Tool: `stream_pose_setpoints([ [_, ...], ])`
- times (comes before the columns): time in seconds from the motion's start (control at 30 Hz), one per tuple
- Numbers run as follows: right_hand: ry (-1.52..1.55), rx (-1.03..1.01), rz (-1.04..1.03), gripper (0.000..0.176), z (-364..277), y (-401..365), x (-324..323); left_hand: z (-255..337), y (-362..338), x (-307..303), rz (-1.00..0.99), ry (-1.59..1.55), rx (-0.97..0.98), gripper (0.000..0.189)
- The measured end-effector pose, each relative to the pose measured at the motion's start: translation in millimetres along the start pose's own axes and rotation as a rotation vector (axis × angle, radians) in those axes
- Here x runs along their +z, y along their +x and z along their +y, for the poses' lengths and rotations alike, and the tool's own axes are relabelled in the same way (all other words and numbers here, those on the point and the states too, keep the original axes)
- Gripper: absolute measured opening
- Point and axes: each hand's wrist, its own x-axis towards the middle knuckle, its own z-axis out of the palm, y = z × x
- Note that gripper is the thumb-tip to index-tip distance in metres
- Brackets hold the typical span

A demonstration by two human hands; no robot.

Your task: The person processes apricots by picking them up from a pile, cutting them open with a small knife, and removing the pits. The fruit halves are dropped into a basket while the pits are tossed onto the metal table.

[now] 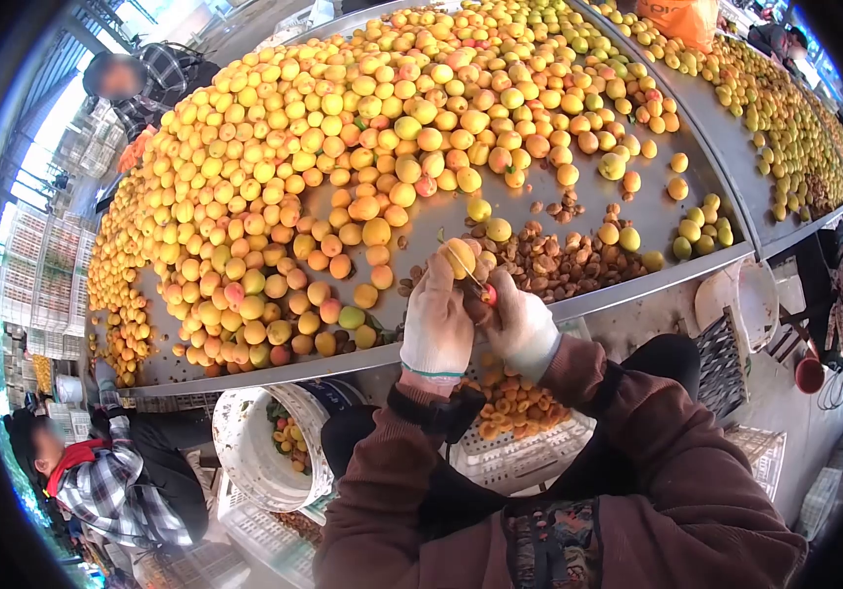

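My left hand (438, 319), in a white glove that leaves the fingertips bare, is closed around a yellow-orange apricot (459, 257) above the front edge of the table. Close against it, my right hand (524, 322), gloved the same way, is closed on a small knife (488, 294). Its thin blade lies against the apricot, and a bit of red shows at the fingers; the rest of the handle is hidden. Just beyond my hands, brown apricot pits (549, 263) lie heaped on the metal. Below them, a white crate (515, 466) holds halved orange apricots (519, 404).
Whole apricots (333, 128) cover much of the metal table (637, 290). A white bucket (230, 442) with some fruit stands at lower left. Another white bucket (735, 299) is at right. One person (122, 481) sits at left; another (151, 83) is at the far left side.
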Motion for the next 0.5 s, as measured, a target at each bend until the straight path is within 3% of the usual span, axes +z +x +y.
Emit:
stream_pose_setpoints([
  [0.1,-0.072,-0.02,-0.016,0.031,3,1,-1,-1,-4,0,0.058,0.007,0.049,0.039],
  [0.17,-0.089,-0.034,-0.016,0.03,4,3,-3,20,-9,4,0.0,0.541,0.045,0.025],
  [0.2,0.041,-0.076,0.004,0.03,6,5,-3,20,-7,0,0.005,0.539,0.052,0.025],
  [0.27,0.171,-0.122,0.023,0.029,6,7,-3,18,-1,-9,-0.033,-0.199,-0.226,0.027],
  [0.4,0.441,-0.05,-0.076,0.022,-7,5,-7,24,-3,-7,0.041,-0.077,-0.121,0.026],
  [0.47,0.538,-0.005,-0.141,0.022,-7,4,-5,24,1,-10,0.097,-0.252,-0.298,0.03],
  [0.5,0.54,-0.006,-0.144,0.022,-10,3,-6,20,0,-11,0.101,-0.251,-0.297,0.03],
])
